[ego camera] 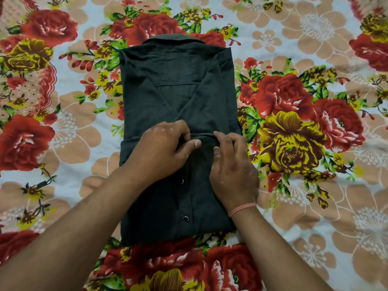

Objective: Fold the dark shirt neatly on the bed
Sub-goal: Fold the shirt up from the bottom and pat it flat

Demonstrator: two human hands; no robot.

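Observation:
The dark shirt point(168, 85) lies on the bed as a long narrow rectangle, collar at the far end, both sides folded in. Its lower part is turned up over the middle, showing the snap-button placket point(184, 218) near me. My left hand point(163, 148) and my right hand point(233, 162) rest side by side on the shirt's middle. Fingers and thumbs of both pinch the turned-up hem edge point(202, 134) between them.
The floral bedsheet point(294, 127), with red and yellow roses on pale blue, spreads flat on every side of the shirt. A pink thread band point(241, 208) circles my right wrist. No other objects lie on the sheet.

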